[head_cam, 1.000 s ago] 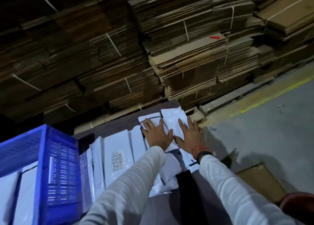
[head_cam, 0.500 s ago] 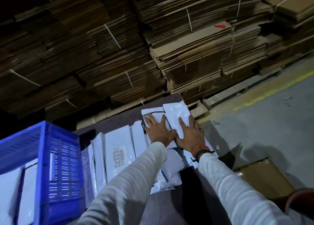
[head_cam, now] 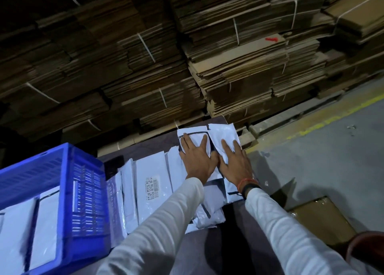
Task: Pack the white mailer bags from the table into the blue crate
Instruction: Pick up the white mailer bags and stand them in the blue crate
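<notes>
**Evenly spread, nothing gripped**

Nearest, two white ribbed-knit sleeves [head_cam: 166, 222] reach forward over a dark brown matte table [head_cam: 209, 252]. At the near left stands a blue plastic crate [head_cam: 68, 191] with slotted lattice walls, and smooth white packed bags [head_cam: 45, 216] already lie flat inside it. On the floor to the right sits a brown cardboard box [head_cam: 320, 218] with a shiny top.

Just beside the crate, glossy white mailer bags [head_cam: 128, 191] lie on the table in an overlapping row; they are thin and rectangular with dark edge strips, and one labelled bag [head_cam: 152, 183] carries a printed barcode sticker.

Beyond them the left hand [head_cam: 197, 160] lies palm down with straight, splayed fingers, pressing on a black-bordered mailer [head_cam: 193, 134]. The right hand [head_cam: 235, 164] lies just beside it in the same flat spread, pressing a crinkled white mailer [head_cam: 223, 135]; neither hand curls round anything. An orange thread and black band [head_cam: 248, 184] circle the right wrist.

Farther off rise stacks of flattened corrugated cardboard [head_cam: 239, 77], rough-edged and bound with thin white straps; to the right a grey concrete floor [head_cam: 322, 160] carries a worn yellow painted line [head_cam: 313, 127].
</notes>
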Available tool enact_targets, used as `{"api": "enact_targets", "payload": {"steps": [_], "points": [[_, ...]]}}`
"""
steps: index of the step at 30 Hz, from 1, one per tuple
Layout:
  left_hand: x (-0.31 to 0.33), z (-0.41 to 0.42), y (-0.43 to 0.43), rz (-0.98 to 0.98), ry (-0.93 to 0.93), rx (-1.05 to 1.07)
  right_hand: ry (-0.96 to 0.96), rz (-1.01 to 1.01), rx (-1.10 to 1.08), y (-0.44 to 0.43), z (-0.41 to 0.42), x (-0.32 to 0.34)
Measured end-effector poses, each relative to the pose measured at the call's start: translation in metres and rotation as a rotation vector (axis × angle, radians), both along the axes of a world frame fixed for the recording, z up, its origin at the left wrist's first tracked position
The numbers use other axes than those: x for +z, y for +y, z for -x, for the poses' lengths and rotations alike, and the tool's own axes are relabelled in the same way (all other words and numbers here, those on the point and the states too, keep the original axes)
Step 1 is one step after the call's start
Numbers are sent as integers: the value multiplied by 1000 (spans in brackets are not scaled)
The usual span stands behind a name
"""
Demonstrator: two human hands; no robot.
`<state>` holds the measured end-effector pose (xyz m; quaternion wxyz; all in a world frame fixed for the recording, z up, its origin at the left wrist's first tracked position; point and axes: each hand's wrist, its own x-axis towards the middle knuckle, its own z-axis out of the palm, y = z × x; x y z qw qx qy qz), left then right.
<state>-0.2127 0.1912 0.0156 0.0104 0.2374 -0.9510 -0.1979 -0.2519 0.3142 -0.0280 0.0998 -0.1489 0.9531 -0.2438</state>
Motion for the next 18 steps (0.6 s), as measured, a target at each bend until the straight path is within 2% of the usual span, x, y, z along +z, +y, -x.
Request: {"api": "enact_targets", "payload": {"steps": [4,8,18], "points": [[10,-15,-7,14,29,-13,-39,-68,-11,0,-8,4],[23,-27,-16,11,83,-11,21,-53,-20,-7,-16,19],[87,-86,-81,84,227,116,141,43,36,-94,-54,112]]}}
